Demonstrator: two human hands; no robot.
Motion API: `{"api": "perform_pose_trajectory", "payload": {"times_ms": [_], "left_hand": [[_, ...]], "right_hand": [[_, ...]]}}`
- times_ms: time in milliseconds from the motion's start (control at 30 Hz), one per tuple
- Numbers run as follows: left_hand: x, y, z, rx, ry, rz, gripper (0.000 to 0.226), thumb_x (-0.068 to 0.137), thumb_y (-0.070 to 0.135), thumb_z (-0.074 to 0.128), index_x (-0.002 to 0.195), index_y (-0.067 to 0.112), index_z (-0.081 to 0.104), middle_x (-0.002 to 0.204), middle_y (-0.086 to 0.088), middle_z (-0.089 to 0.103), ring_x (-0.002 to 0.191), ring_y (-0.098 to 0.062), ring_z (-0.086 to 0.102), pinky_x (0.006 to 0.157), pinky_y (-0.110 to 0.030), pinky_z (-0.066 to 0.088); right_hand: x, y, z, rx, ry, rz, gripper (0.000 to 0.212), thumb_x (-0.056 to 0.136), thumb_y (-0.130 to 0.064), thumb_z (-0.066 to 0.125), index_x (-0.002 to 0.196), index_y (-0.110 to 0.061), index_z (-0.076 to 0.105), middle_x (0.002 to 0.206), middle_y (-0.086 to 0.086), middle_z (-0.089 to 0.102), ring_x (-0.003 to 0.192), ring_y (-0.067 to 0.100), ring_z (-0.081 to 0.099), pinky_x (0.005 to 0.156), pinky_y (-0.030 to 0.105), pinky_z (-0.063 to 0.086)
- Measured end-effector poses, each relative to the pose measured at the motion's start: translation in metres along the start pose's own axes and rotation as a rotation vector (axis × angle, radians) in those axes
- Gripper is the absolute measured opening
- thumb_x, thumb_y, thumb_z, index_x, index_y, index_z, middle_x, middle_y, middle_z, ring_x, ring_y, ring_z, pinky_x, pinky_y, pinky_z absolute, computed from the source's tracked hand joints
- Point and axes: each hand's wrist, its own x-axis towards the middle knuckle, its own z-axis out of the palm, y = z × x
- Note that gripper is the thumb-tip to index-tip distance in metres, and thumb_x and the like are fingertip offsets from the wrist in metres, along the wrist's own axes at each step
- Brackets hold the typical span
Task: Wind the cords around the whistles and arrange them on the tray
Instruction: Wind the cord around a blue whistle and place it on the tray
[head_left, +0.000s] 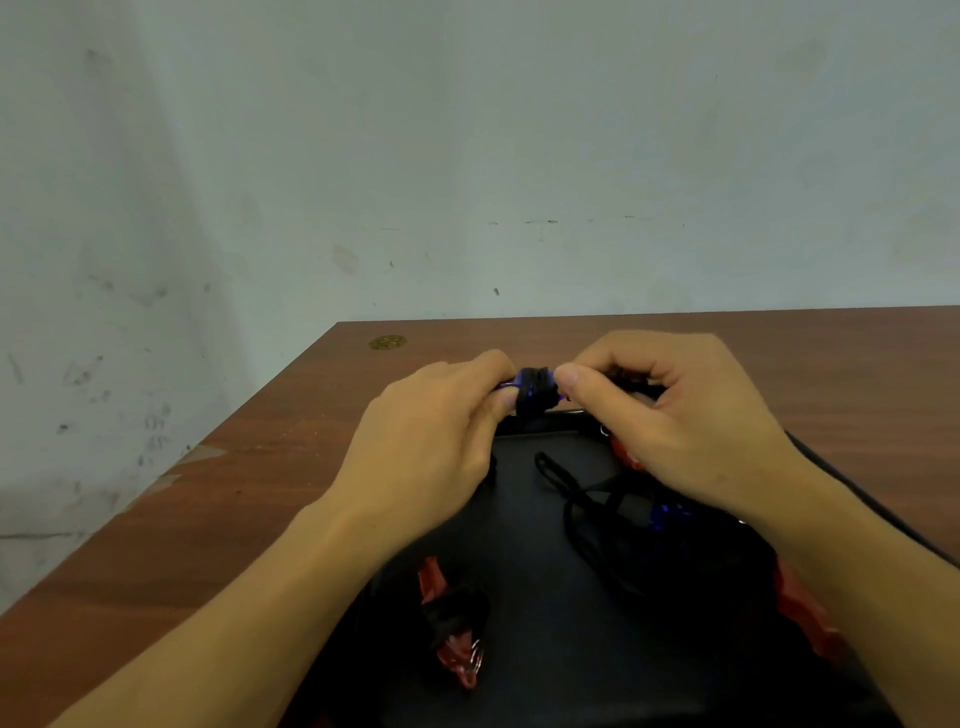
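You hold both hands up over the far edge of the black tray (524, 525), which sits on the brown table (260, 467). Your left hand (431, 441) pinches one end of a blue whistle (532, 395), fingers curled round it; black cord is wound tight round the whistle's middle. Your right hand (680, 410) is curled too, thumb and forefinger pinching the other end of that whistle, with some dark cord (631, 382) tucked under the fingers. On the tray's near left a red whistle (452, 623) lies with cord wrapped round it. On the tray's right, under your right wrist, a loose tangle of black cord (587, 514) lies with a second blue whistle (662, 514) in it. More red (802, 608) shows at the tray's right edge, partly hidden by your right arm; can't tell what shape it's in.
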Motion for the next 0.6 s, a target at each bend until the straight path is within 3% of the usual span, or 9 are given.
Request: {"api": "perform_pose_trajectory", "payload": {"times_ms": [100, 200, 433, 533, 600], "left_hand": [[-0.001, 0.0028, -0.0008, 0.016, -0.005, 0.06, 0.021, 0.096, 0.04, 0.037, 0.097, 0.027, 0.053, 0.074, 0.01, 0.055, 0.073, -0.02, 0.052, 0.059, -0.045, 0.047], [-0.0034, 0.0052, -0.002, 0.002, -0.044, 0.152, 0.023, 0.099, 0.039, 0.036, 0.101, 0.025, 0.055, 0.077, 0.013, 0.051, 0.076, -0.018, 0.051, 0.061, -0.044, 0.048], [-0.0053, 0.007, -0.0041, -0.15, -0.05, 0.233, 0.019, 0.103, 0.026, 0.045, 0.107, 0.018, 0.061, 0.08, 0.01, 0.055, 0.076, -0.01, 0.051, 0.067, -0.027, 0.041], [-0.0063, 0.0085, -0.0026, -0.243, -0.062, 0.231, 0.016, 0.102, 0.021, 0.047, 0.105, 0.014, 0.062, 0.082, 0.009, 0.058, 0.079, -0.013, 0.056, 0.069, -0.029, 0.044], [-0.0069, 0.0101, -0.0015, -0.299, -0.072, 0.224, 0.016, 0.102, 0.019, 0.048, 0.106, 0.013, 0.062, 0.084, 0.006, 0.06, 0.08, -0.014, 0.059, 0.07, -0.032, 0.047]], "right_hand": [[0.0002, 0.0018, -0.0015, 0.013, 0.056, 0.013, 0.021, 0.09, -0.04, 0.063, 0.076, -0.027, 0.073, 0.069, -0.002, 0.07, 0.064, 0.025, 0.064, 0.061, 0.044, 0.05], [0.0007, 0.0025, -0.0026, -0.003, 0.07, 0.012, 0.024, 0.09, -0.038, 0.066, 0.072, -0.023, 0.07, 0.064, -0.001, 0.066, 0.059, 0.021, 0.06, 0.06, 0.042, 0.047], [0.0014, 0.0009, -0.0029, 0.219, -0.003, 0.154, 0.035, 0.082, -0.047, 0.064, 0.069, -0.015, 0.071, 0.067, 0.012, 0.064, 0.058, 0.015, 0.055, 0.057, 0.019, 0.043], [0.0006, 0.0054, -0.0031, 0.291, -0.051, 0.205, 0.045, 0.081, -0.046, 0.065, 0.078, -0.001, 0.072, 0.078, 0.025, 0.066, 0.063, 0.031, 0.059, 0.062, 0.028, 0.047], [0.0007, 0.0058, -0.003, 0.33, -0.06, 0.241, 0.05, 0.08, -0.044, 0.066, 0.081, 0.005, 0.07, 0.084, 0.031, 0.065, 0.065, 0.028, 0.06, 0.064, 0.028, 0.048]]}}
